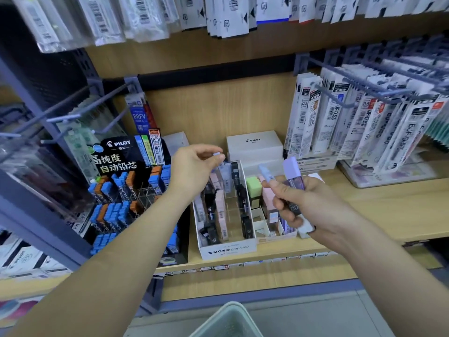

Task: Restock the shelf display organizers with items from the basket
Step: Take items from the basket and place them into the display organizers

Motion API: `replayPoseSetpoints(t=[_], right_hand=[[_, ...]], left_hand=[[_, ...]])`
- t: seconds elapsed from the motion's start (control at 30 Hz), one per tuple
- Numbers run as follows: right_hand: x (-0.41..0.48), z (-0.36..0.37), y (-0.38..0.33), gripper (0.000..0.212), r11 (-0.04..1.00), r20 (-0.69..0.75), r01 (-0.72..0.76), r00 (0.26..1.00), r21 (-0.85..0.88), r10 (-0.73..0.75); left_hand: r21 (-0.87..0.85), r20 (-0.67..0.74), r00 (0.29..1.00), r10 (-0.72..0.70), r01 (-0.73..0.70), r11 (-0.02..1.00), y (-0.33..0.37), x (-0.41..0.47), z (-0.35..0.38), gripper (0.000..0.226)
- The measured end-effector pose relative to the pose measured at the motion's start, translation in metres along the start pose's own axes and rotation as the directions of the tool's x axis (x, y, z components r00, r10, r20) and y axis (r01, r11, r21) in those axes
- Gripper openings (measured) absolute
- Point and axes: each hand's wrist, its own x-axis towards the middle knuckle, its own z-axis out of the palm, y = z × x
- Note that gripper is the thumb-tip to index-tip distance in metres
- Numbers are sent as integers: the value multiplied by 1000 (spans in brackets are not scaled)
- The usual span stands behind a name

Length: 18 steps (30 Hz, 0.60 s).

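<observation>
Now | left grip (194, 169) pinches lead case (224, 175) over organizer (228, 251) | right grip (313, 210) clutches spare cases (293, 175)

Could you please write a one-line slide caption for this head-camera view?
Left hand pinches a pale lead case over the MONO organizer; right hand grips several more cases.

PILOT: black display card (119, 143), white box (254, 148); MONO graph MG: white organizer (227, 251); BRFV: blue pack (139, 117).
</observation>
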Motion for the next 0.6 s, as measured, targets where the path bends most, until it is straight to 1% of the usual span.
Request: replayPoseSetpoints(t=[0.1, 0.17, 0.23, 0.3, 0.37, 0.47, 0.6], right_hand=[[1, 0, 1, 19, 1000, 6, -24, 1000, 1, 24], [2, -1, 1, 14, 999, 27, -46, 999, 13, 45], [4, -3, 1, 17, 997, 49, -59, 997, 46, 57], [5, -5, 2, 24, 997, 48, -54, 998, 60, 51], [5, -6, 3, 26, 998, 48, -41, 998, 39, 39], [5, -8, 4, 18, 1000, 58, -26, 998, 14, 25], [5, -8, 4, 12, 999, 33, -20, 999, 28, 19]], left_hand=[[100, 26, 999, 32, -35, 994, -4, 6, 9, 10], [157, 55, 998, 37, -45, 987, -9, 6, 12, 11], [212, 72, 996, 45, -59, 975, -14, 4, 13, 15], [269, 63, 992, 106, -119, 956, -15, 4, 14, 15], [259, 47, 991, 128, -136, 956, -14, 5, 14, 15], [262, 71, 991, 113, -128, 957, -11, 5, 15, 15], [383, 167, 968, 186, -237, 893, -7, 5, 13, 15]])
